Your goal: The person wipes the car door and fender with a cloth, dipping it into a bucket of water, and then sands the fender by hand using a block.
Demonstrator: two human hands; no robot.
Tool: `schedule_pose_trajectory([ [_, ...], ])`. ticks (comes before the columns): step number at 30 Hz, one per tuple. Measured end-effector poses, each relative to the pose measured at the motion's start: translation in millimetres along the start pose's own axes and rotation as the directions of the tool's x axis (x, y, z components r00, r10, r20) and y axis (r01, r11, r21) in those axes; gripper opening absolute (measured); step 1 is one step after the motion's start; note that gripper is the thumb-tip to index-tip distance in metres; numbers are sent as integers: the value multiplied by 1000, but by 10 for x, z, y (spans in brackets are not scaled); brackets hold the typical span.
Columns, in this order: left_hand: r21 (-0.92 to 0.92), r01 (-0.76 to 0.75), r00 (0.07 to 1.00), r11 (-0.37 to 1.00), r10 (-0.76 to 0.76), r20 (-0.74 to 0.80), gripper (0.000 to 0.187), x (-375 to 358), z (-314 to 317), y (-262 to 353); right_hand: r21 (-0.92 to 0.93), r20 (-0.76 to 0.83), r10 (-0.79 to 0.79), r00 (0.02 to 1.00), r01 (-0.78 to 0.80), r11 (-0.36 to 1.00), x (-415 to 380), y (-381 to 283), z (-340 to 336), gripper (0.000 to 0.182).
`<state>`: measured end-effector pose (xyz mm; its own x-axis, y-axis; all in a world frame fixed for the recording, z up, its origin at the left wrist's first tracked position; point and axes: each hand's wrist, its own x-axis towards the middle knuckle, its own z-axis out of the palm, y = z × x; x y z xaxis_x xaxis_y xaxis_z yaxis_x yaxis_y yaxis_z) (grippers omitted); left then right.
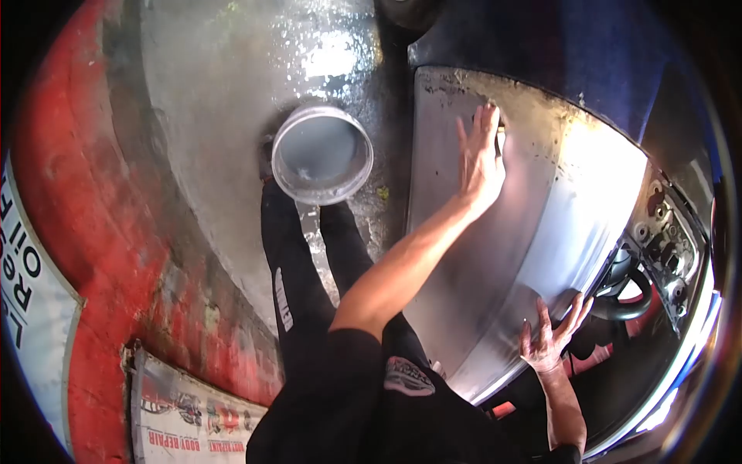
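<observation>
So the left hand [481, 158] is pressed flat and spread on the bare metal of a car door [495, 255], up near its far edge, maybe with something thin under the palm, can't tell. The right hand [550, 334] sits lower, fingers splayed wide on the near corner of the same panel, holding nothing. The door is swung open right in front of the person, stripped to shiny grey metal and wet-looking in the glare. I'd guess it's heavy, stiff, and slick where it's wet, so flat palms or the edges are the sensible places to get a hold; the sanded skin probably scratches easily too. Just left of the door, a grey plastic bucket [322, 155] stands on the wet concrete floor [224, 93] by the person's feet. Through the opening there's a steering wheel [622, 298]. Further left, a red painted strip and a body repair banner [193, 425].
</observation>
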<state>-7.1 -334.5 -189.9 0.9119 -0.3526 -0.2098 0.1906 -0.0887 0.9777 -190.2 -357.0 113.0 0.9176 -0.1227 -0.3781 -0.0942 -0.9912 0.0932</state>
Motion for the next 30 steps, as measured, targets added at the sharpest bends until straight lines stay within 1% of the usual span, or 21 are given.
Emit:
schedule_pose_trajectory([
  [2, 39, -9, 999, 999, 8, 47, 51, 102, -54, -77, -8, 16, 2, 1000, -2, 1000, -7, -7, 5, 64],
  [3, 33, 97, 993, 995, -99, 66, 53, 202, -88, -48, -1, 8, 14, 1000, -14, 1000, -32, -7, 18, 64],
  [4, 28, 94, 993, 995, -95, 64, 53, 173, -89, 11, 0, 3, 20, 1000, -20, 1000, -54, 9, 0, 65],
  [6, 26, 57, 998, 998, -57, 7, 58, 97, -38, 57, -4, -10, 28, 1000, -28, 1000, -32, 22, -5, 62],
  [7, 52, 82, 992, 995, -87, 91, 57, -17, 4, 82, -1, -9, 26, 1000, -26, 1000, -18, 26, 4, 62],
  [9, 78, 77, 993, 994, -83, 86, 57, -46, 11, 44, 9, 9, 24, 1000, -24, 1000, -44, 5, -6, 61],
  [10, 89, 63, 995, 994, -70, 73, 57, 88, 30, -36, 0, 8, 19, 1000, -19, 1000, -14, 41, 4, 61],
  [12, 98, 114, 993, 989, -116, 16, 56, 489, -10, -115, 8, 15, 23, 1000, -23, 1000, -47, 2, -7, 61],
  [13, 118, 139, 987, 983, -147, 65, 56, 614, -37, -114, 7, -2, 35, 999, -35, 999, -56, -12, 2, 61],
  [14, 115, 136, 988, 984, -143, 58, 56, 528, 8, -114, 4, -7, 29, 1000, -29, 1000, -51, 7, -17, 61],
  [15, -60, 136, 988, 989, -131, 77, 57, 322, 64, -133, 9, -3, 22, 1000, -22, 1000, -48, 4, -20, 63],
  [16, -233, 136, 988, 963, -115, 100, 57, 124, 70, -109, 14, 2, 18, 1000, -18, 1000, -33, 3, 1, 65],
  [17, 33, 95, 988, 995, -98, 123, 59, -41, -20, 105, 11, -7, 19, 1000, -19, 1000, -33, 1, 2, 66],
  [20, -10, 102, 993, 995, -101, 53, 61, 126, 51, 41, 15, -22, 8, 1000, -8, 1000, -13, -5, 8, 64],
  [21, -11, 103, 993, 995, -102, 56, 61, 253, 33, 2, 12, -22, -2, 1000, 2, 1000, -17, 6, 12, 62],
  [23, 46, 108, 991, 993, -112, 72, 58, 403, -26, -33, 14, -5, 8, 1000, -8, 1000, -41, -5, -4, 62],
  [24, 49, 102, 992, 994, -105, 71, 58, 363, -46, 18, 8, -7, 16, 1000, -16, 1000, -29, 0, 6, 61],
  [26, 21, 142, 984, 990, -143, 104, 54, 139, -46, 195, 9, -13, 14, 1000, -14, 1000, -24, 1, 0, 60],
  [27, -4, 96, 993, 995, -96, 65, 52, 30, -38, 190, 10, -14, 12, 1000, -12, 1000, -10, 3, 10, 61],
  [28, -6, 99, 993, 995, -98, 63, 52, 59, 6, 122, 11, -5, 12, 1000, -11, 1000, -18, -2, 2, 61],
  [30, 3, 100, 995, 995, -100, -3, 51, 338, 11, 40, 2, -6, 7, 1000, -7, 1000, -1, 12, 27, 61],
])
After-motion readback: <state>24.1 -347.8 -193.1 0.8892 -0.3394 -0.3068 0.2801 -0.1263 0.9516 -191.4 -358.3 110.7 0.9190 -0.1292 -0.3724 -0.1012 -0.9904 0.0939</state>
